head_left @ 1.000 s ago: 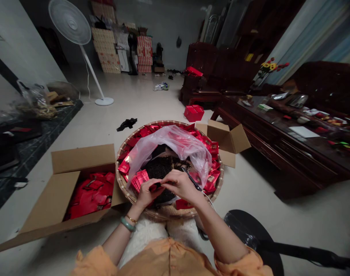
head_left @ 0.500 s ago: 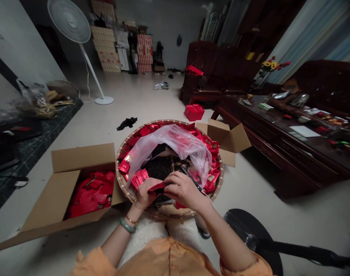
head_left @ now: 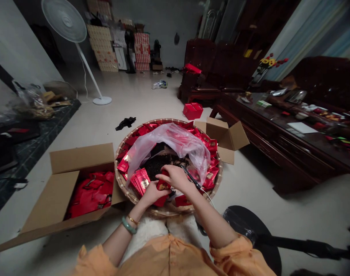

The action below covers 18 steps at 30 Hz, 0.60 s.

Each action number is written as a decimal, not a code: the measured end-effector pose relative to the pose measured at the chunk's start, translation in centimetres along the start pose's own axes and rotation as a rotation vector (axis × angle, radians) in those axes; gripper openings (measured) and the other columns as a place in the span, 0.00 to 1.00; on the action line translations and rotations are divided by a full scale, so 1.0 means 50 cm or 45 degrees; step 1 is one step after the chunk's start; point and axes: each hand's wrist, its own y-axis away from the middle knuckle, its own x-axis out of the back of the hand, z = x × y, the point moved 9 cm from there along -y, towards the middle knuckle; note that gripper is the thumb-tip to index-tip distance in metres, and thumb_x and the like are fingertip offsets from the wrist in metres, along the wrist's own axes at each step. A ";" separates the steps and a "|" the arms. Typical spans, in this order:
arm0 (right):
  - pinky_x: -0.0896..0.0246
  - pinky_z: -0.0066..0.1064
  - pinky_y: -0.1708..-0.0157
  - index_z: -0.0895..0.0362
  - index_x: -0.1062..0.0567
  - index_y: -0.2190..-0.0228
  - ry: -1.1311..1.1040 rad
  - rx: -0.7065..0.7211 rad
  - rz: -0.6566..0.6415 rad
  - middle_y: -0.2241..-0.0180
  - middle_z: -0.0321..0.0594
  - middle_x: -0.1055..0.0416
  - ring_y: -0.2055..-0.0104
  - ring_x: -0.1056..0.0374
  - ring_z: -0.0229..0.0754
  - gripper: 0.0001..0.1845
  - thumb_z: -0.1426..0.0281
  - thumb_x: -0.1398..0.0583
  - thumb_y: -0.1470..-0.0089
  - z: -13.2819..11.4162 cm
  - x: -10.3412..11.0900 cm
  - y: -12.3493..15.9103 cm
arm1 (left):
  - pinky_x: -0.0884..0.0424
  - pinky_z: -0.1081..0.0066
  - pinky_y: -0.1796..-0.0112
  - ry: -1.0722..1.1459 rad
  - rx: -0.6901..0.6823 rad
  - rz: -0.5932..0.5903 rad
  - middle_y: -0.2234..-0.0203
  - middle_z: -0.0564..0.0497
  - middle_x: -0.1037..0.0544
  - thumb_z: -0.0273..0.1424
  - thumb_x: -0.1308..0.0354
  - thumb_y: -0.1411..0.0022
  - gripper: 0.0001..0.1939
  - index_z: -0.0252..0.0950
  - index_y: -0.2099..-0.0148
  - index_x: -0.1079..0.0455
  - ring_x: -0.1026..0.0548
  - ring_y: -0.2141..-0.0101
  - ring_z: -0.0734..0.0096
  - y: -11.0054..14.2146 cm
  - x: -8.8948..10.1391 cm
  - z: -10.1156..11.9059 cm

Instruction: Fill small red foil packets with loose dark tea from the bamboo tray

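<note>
Head view: the left hand (head_left: 152, 193) grasps a rectangular red foil packet (head_left: 163, 186) above the near side of a round woven bamboo tray (head_left: 166, 210). The right hand (head_left: 176, 178) clenches a slim black tool (head_left: 190, 177) and rests its fingertips (head_left: 166, 168) on the packet's far end. Dark loose leaf (head_left: 160, 165) lies in the tray, just far of the packet, beneath a translucent plastic bag (head_left: 169, 143). An open brown cardboard box (head_left: 81, 158) filled with red packets stands left of the tray.

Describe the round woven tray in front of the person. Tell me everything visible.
A wide, shallow round tray of pale woven bamboo, with a bound rim, sits flat on the pale floor. Red foil packets line its inside, around dark loose leaves partly covered by a translucent pink plastic bag. The left hand and right hand reach over its near side.
</note>
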 end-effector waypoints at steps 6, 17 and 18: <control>0.55 0.28 0.75 0.55 0.26 0.77 0.194 -0.144 -0.044 0.76 0.42 0.26 0.72 0.31 0.40 0.29 0.45 0.51 0.47 0.040 -0.046 -0.027 | 0.27 0.66 0.72 0.143 0.106 -0.173 0.77 0.53 0.25 0.33 0.31 0.64 0.22 0.32 0.66 0.35 0.26 0.77 0.68 0.016 -0.029 -0.015; 0.58 0.28 0.76 0.56 0.27 0.79 0.141 -0.211 -0.014 0.79 0.39 0.28 0.75 0.35 0.37 0.30 0.46 0.53 0.45 0.074 -0.080 -0.033 | 0.28 0.69 0.74 0.434 0.306 -0.349 0.69 0.45 0.21 0.38 0.33 0.56 0.25 0.33 0.59 0.37 0.23 0.77 0.66 0.030 -0.046 -0.016; 0.56 0.27 0.76 0.56 0.27 0.78 0.114 -0.229 0.007 0.78 0.38 0.28 0.75 0.35 0.37 0.30 0.48 0.55 0.42 0.082 -0.076 -0.033 | 0.28 0.71 0.75 0.441 0.302 -0.328 0.69 0.44 0.21 0.38 0.33 0.56 0.25 0.33 0.59 0.37 0.23 0.77 0.67 0.027 -0.044 -0.017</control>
